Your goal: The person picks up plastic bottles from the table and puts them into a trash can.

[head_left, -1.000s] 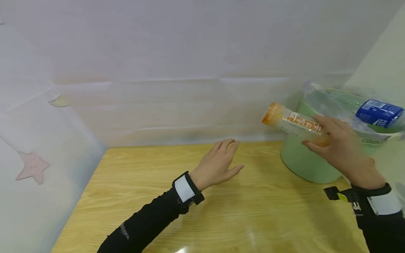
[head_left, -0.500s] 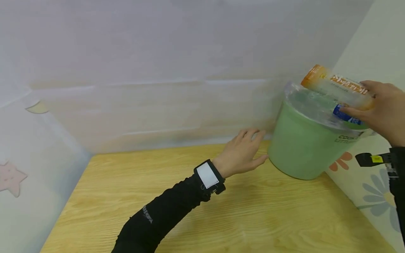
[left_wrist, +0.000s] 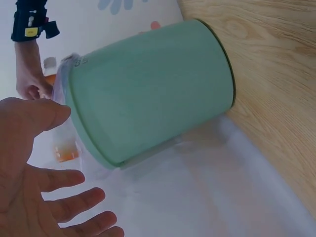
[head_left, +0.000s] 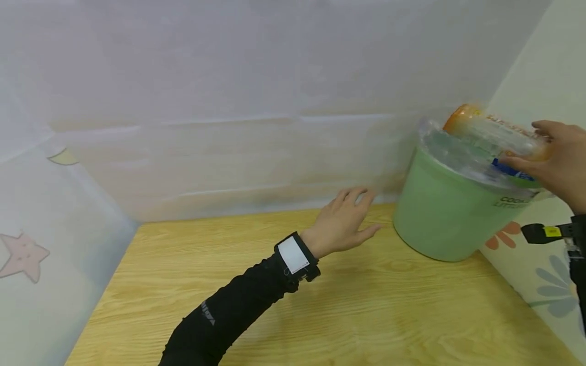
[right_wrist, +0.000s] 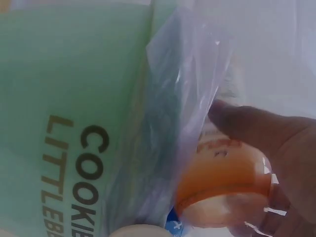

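Above the right part of the rim of a pale green bin (head_left: 446,203), a clear plastic bottle with an orange-ended sleeve (head_left: 496,133) lies slanted and blurred. My right hand (head_left: 560,157) is around its near end, thumb and fingers spread apart, with a small gap visible between fingertips and bottle. In the right wrist view the thumb (right_wrist: 247,126) lies in front of the bottle (right_wrist: 222,182); the other fingers are partly hidden. My left hand (head_left: 341,223) hovers over the wooden table, fingers relaxed and holding nothing, left of the bin.
A clear plastic liner (head_left: 450,152) folds over the bin's rim. Inside the opening shows a blue-labelled item (head_left: 513,169), mostly hidden. The wooden table (head_left: 206,264) meets a papered back wall (head_left: 229,157) and a decorated right wall (head_left: 545,234).
My right hand has carried the bottle rightward over the bin. Since half a second ago, the bottle has dropped slightly relative to the loosened fingers. My left hand has shifted little.
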Motion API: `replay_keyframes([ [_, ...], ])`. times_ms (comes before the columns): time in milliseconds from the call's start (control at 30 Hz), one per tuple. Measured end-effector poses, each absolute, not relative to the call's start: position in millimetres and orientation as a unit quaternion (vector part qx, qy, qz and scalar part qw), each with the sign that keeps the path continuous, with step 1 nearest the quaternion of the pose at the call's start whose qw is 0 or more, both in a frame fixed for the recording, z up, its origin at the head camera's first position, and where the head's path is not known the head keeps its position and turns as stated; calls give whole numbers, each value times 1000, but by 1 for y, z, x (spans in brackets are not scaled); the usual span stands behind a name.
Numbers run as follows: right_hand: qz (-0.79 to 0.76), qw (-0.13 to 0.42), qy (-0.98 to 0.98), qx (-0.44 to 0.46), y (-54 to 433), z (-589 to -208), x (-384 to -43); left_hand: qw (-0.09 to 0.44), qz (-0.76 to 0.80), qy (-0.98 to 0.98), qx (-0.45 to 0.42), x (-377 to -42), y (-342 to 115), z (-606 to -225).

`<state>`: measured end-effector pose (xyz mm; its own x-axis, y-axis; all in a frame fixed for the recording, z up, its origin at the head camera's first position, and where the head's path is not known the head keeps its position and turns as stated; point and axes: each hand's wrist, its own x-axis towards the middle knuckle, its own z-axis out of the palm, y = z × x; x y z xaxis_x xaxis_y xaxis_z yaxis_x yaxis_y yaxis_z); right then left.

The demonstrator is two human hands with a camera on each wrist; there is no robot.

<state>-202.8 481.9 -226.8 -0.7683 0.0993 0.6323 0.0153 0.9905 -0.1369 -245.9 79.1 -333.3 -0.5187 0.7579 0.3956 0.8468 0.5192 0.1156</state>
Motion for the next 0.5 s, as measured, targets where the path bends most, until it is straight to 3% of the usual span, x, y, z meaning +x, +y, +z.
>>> replay_keyframes([
  [67, 71, 355, -931, -31, 487, -232, -206, 145, -152, -860, -464, -247, 73, -337],
  [100, 84, 356, -930, -32, 458, -223, -193, 144, -154, -861, -463, -248, 70, -338],
  [267, 71, 378, -923, -15, 423, -218, -180, 126, -159, -869, -451, -250, 50, -347],
  [500, 70, 433, -886, 148, 369, -234, -176, 114, -188, -878, -425, -245, 8, -368],
])
